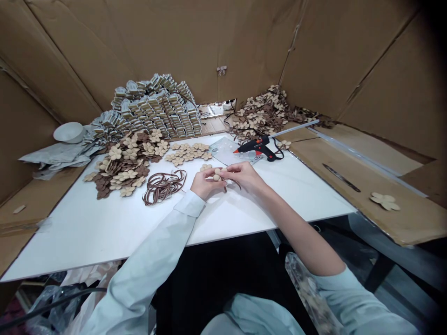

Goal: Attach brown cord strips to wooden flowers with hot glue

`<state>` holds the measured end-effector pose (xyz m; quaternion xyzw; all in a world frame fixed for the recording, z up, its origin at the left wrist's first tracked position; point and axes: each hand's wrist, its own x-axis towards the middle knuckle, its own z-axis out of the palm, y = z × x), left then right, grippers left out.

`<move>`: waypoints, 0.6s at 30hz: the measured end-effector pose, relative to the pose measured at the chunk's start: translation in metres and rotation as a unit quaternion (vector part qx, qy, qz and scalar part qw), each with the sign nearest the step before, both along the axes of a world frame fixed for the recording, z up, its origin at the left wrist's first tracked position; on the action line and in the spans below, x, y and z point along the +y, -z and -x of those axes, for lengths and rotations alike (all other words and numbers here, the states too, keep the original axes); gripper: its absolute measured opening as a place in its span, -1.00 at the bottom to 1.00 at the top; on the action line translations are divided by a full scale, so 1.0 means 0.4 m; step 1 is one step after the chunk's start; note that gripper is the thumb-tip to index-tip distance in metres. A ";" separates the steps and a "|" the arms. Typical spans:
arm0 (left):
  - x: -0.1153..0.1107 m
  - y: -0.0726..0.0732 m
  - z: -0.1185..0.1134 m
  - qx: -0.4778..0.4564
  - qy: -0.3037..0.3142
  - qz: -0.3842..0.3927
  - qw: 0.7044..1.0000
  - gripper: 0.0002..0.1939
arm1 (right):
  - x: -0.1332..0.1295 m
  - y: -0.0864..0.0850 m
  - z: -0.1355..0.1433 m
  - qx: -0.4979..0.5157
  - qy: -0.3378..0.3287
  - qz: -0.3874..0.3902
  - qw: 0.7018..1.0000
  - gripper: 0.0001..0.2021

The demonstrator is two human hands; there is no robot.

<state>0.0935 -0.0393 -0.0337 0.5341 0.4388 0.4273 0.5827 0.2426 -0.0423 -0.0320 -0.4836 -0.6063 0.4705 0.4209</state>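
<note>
Above the white board (139,232), my left hand (205,184) and my right hand (242,176) meet, fingers closed together on a small beige flower (217,177). Brown cord ends (234,181) hang from it between and below my fingers. Part of the flower is hidden by the fingertips. Just behind my hands lies another beige flower (206,167). A loose bundle of brown cord (164,187) rests left of my left hand. Beyond my right hand, a black glue gun (256,145) with an orange tip lies beside a clear plate (223,150).
Beige and brown flowers (129,163) are heaped at left, with more beige flowers (188,152) mid-board. Stacked small pieces (157,109) and corded flowers (261,111) stand at the back. At right lie a thin dark tool (341,177) and a flower (384,201). Cardboard walls (258,42) surround the board.
</note>
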 end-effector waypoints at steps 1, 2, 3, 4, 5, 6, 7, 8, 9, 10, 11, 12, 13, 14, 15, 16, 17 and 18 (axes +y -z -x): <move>0.000 0.000 0.000 -0.002 0.001 0.001 1.000 -0.49 | 0.003 0.003 0.000 0.018 -0.005 0.009 1.000 -0.56; -0.001 0.000 0.000 -0.004 0.002 0.003 1.000 -0.48 | 0.005 0.005 0.001 0.038 -0.010 0.020 0.999 -0.57; -0.001 0.001 0.000 -0.005 0.003 0.005 1.000 -0.46 | 0.006 0.006 0.002 0.060 -0.013 0.032 0.998 -0.57; 0.000 0.002 0.000 -0.006 0.004 0.008 1.000 -0.43 | 0.007 0.006 0.003 0.081 -0.016 0.043 0.996 -0.57; 0.000 0.004 0.001 -0.007 0.005 0.012 1.000 -0.40 | 0.008 0.005 0.003 0.100 -0.018 0.053 0.993 -0.57; 0.000 0.005 0.001 -0.007 0.007 0.017 1.000 -0.37 | 0.007 0.003 0.004 0.113 -0.018 0.060 0.992 -0.57; 0.001 0.006 0.001 -0.006 0.008 0.021 1.000 -0.34 | 0.007 0.001 0.004 0.118 -0.017 0.066 0.991 -0.58; 0.001 0.007 0.001 -0.005 0.008 0.024 1.000 -0.33 | 0.006 -0.002 0.003 0.115 -0.014 0.070 0.991 -0.58; 0.001 0.007 0.001 -0.004 0.008 0.026 1.000 -0.32 | 0.006 -0.004 0.003 0.108 -0.012 0.072 0.991 -0.58; 0.001 0.007 0.001 -0.003 0.006 0.027 1.000 -0.31 | 0.005 -0.006 0.002 0.099 -0.010 0.072 0.992 -0.59; 0.001 0.005 0.001 -0.003 0.005 0.027 1.000 -0.31 | 0.005 -0.007 0.002 0.090 -0.008 0.071 0.993 -0.59; 0.000 0.004 0.000 -0.004 0.004 0.026 1.000 -0.32 | 0.005 -0.009 0.002 0.086 -0.007 0.071 0.994 -0.60; -0.001 0.002 0.000 -0.005 0.005 0.024 1.000 -0.33 | 0.004 -0.010 0.002 0.086 -0.005 0.072 0.994 -0.60; -0.002 -0.001 0.000 -0.007 0.007 0.023 1.000 -0.36 | 0.004 -0.011 0.003 0.088 -0.003 0.075 0.993 -0.60; -0.004 -0.003 -0.001 -0.011 0.011 0.023 1.000 -0.40 | 0.004 -0.012 0.004 0.091 0.000 0.079 0.993 -0.60; -0.005 -0.006 -0.002 -0.020 0.015 0.026 0.999 -0.46 | 0.004 -0.013 0.005 0.094 0.003 0.083 0.992 -0.60; -0.006 -0.008 -0.002 -0.033 0.018 0.032 0.999 -0.52 | 0.003 -0.014 0.006 0.098 0.008 0.085 0.992 -0.60; -0.006 -0.010 -0.003 -0.050 0.018 0.042 0.998 -0.58 | 0.002 -0.016 0.006 0.099 0.011 0.085 0.991 -0.59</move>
